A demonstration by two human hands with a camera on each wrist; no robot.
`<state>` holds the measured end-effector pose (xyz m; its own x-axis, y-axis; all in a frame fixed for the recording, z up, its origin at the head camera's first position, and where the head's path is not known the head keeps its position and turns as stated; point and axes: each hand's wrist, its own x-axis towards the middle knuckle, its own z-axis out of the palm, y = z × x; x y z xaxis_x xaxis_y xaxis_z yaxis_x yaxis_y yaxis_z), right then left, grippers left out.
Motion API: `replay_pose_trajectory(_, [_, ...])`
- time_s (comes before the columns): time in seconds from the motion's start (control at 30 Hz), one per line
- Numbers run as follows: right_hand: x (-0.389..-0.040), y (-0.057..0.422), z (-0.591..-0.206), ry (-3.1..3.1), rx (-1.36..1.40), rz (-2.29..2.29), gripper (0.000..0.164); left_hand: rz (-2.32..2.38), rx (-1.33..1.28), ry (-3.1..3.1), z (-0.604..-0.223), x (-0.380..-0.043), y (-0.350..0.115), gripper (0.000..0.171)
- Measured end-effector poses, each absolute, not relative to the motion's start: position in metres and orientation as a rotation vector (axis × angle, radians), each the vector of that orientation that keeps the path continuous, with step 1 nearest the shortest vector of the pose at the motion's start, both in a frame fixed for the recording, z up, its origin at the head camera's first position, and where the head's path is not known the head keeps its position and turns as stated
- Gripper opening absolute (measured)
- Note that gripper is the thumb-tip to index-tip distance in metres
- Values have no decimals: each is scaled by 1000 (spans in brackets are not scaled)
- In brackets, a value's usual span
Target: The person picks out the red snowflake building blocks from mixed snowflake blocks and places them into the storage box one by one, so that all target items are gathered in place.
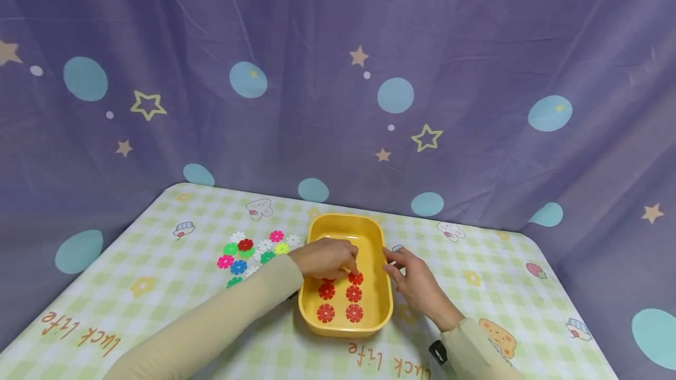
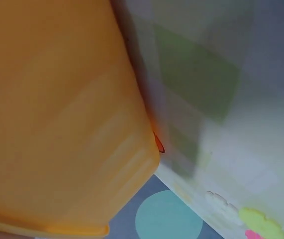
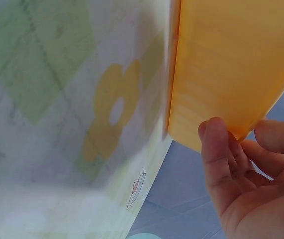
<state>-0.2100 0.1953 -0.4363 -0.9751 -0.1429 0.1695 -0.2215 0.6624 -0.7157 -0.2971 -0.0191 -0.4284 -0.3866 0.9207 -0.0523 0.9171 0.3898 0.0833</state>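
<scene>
A yellow plastic tray [image 1: 345,332] stands on the table, with red snowflake discs [image 1: 325,313] lying in two columns on its floor. My left hand [image 1: 328,258] reaches over the left side into the tray. Its fingertips are right at the farthest visible disc [image 1: 355,278] of the right column; I cannot tell whether they pinch it. Another red disc shows partly under this hand. At the tray's right rim, my right hand [image 1: 417,280] grips the edge with thumb and fingers, also seen in the right wrist view as a hand [image 3: 261,184] against the yellow wall [image 3: 221,74].
Left of the tray lies a loose group of snowflake discs in several colours, among them a blue disc [image 1: 239,267], a pink disc [image 1: 225,261] and a dark red disc [image 1: 245,244]. A checked cloth [image 1: 174,304] covers the table. Behind it hangs a purple curtain [image 1: 317,133].
</scene>
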Motion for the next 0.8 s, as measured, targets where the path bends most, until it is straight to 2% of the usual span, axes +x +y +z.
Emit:
replay_pose_trajectory(0.23, [-210, 195, -435, -2771, 301, 1206, 37, 69, 1630, 2597, -425, -297, -22, 17])
replay_pose_trajectory(0.37, [-210, 193, -436, -2772, 302, 1221, 37, 214, 1548, 2731, -410, -295, -38, 19])
replay_pose_trajectory(0.6, [-208, 193, -436, -2764, 297, 1242, 37, 403, 1429, 2869, -376, -290, -112, 15])
replay_pose_trajectory(0.8, [-207, 194, -436, -2743, 306, 1246, 35, 340, 1040, 2906, -391, -284, -179, 24])
